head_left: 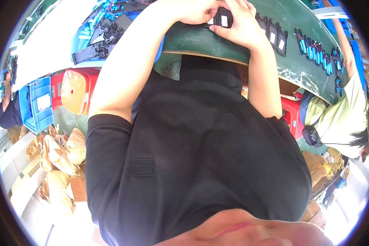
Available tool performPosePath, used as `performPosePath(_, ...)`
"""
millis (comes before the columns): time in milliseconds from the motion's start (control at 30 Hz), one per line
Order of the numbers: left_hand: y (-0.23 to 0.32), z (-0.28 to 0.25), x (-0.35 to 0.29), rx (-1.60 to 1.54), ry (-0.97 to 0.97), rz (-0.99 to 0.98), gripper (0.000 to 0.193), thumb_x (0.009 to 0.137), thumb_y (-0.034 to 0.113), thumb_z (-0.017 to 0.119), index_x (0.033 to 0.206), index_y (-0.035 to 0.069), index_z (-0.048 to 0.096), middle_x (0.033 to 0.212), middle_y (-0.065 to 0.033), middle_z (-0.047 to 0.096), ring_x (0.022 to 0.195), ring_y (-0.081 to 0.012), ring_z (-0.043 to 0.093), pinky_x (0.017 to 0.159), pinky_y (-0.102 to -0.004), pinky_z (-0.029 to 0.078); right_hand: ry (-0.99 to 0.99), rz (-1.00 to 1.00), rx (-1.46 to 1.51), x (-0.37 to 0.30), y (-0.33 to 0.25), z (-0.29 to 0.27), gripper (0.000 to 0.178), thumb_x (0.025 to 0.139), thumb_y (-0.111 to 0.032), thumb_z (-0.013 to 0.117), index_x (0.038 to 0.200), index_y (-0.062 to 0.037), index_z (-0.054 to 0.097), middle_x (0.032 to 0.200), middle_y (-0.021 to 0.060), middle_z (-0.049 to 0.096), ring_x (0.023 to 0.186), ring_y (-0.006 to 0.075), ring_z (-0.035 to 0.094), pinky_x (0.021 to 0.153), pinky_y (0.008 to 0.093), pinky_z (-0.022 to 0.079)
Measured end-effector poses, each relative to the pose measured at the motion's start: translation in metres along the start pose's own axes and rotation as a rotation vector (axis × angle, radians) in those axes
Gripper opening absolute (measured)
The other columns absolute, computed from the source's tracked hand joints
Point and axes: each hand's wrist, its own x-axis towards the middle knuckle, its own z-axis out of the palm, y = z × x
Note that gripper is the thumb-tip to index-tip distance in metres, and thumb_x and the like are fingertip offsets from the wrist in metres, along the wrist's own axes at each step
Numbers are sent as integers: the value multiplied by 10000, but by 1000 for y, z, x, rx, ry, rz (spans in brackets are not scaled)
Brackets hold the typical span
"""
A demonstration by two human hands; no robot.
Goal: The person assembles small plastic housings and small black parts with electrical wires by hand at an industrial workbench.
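Both my hands are at the far edge of the view, over a green worktable [184, 40]. A small flat black plastic case [224, 20] with a white label lies between them. My right hand [245, 24] is closed round it, with the thumb at its near side and the fingers over its far side. My left hand [197, 11] has its fingers bent together at the case's left edge; its fingertips are partly hidden. Similar labelled black cases [272, 33] stand in a row just right of my right hand.
Blue battery cells [315, 53] with red wires line the table at right, near another person's arm [347, 49]. At left, a blue bin [158, 50] holds cells and black plastic parts [92, 53]. An orange stool [74, 90], blue crate [39, 104] and brown paper [61, 151] lie beyond.
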Motion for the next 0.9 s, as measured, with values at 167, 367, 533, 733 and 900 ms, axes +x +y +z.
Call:
performPosePath(167, -19, -9, -4, -89, 553, -34, 148, 933, 163, 619, 940, 26, 673, 877, -255, 703, 882, -455, 685, 776, -505, 546, -23, 33, -4, 1, -6, -3, 963, 699, -259, 848, 1531, -21, 425, 1282, 131, 698, 1262, 365, 540, 1183, 523, 261)
performPosePath(367, -38, -46, -21, -1850, 684, 262, 131, 1036, 177, 508, 964, 86, 567, 709, -9, 517, 507, -115, 423, 443, -266, 372, -5, -54, 43, -4, -6, -7, 868, 710, -231, 829, 1485, -42, 488, 1310, 148, 679, 1244, 363, 546, 1194, 533, 261)
performPosePath(533, -63, -46, -20, -2172, 602, 519, 272, 963, 249, 511, 837, 17, 576, 813, -68, 591, 494, -117, 412, 406, -235, 346, 183, -337, 143, 4, 8, 11, 738, 734, -230, 810, 1401, -33, 565, 1274, 182, 661, 1247, 380, 545, 1182, 539, 271)
performPosePath(733, -45, -41, -18, -2232, 560, 276, 329, 1045, 306, 605, 788, 102, 583, 697, -3, 564, 497, -95, 454, 420, -220, 365, 34, -115, 56, 13, -34, 0, 710, 761, -270, 807, 1386, -29, 572, 1295, 212, 637, 1283, 401, 531, 1173, 559, 285)
performPosePath(900, -23, -37, -16, -1450, 574, -41, 358, 1079, 330, 575, 839, 77, 653, 589, -2, 520, 524, -119, 517, 456, -273, 403, -31, -46, -43, 14, -29, 12, 757, 754, -332, 840, 1399, -37, 575, 1294, 196, 659, 1277, 370, 560, 1177, 590, 262)
